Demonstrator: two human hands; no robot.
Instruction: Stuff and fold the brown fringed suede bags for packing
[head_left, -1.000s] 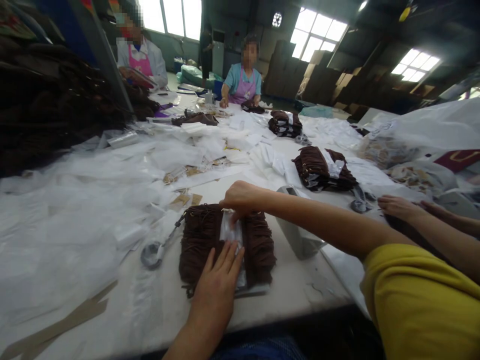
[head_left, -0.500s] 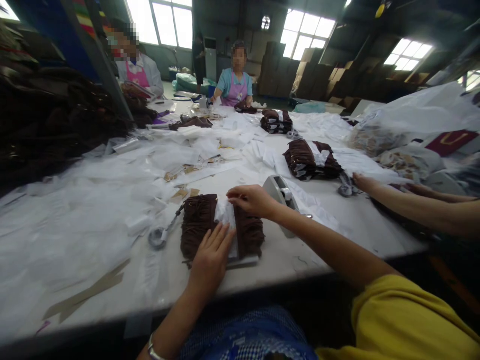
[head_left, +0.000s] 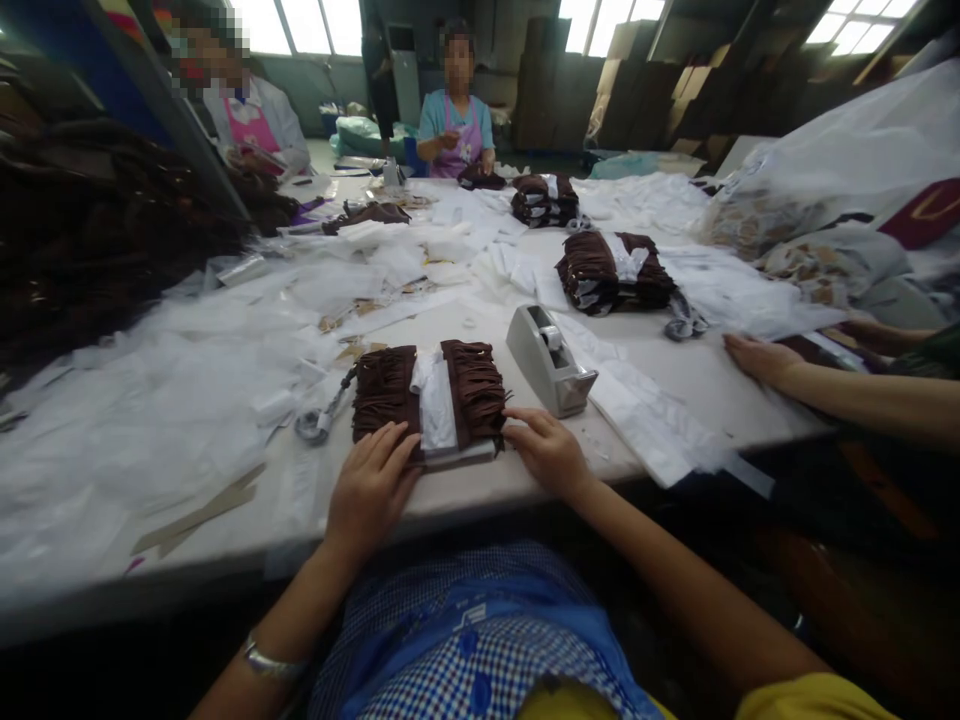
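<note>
A flat brown fringed bundle (head_left: 474, 390) lies on the table in front of me, with a white wrap (head_left: 435, 400) across its middle. My left hand (head_left: 373, 485) rests at its near left corner, fingers stretched out over the edge. At the near right corner, my right hand (head_left: 551, 455) has thumb and forefinger closed on the fringe. A grey tape dispenser (head_left: 551, 365) stands just beyond my right hand. To the left of the bundle, a grey ring-shaped piece (head_left: 311, 425) hangs from a dark braided cord.
Loose clear plastic bags (head_left: 172, 420) cover the table's left side. Two more brown fringed stacks (head_left: 615, 270) lie farther back. Another person's hands (head_left: 761, 360) work at the right edge. Across the table sits a person in a purple apron (head_left: 459, 140).
My right hand has left the white wrap and come down to the bundle's right corner. My left hand has slid back toward the near left edge. The view has tilted down.
</note>
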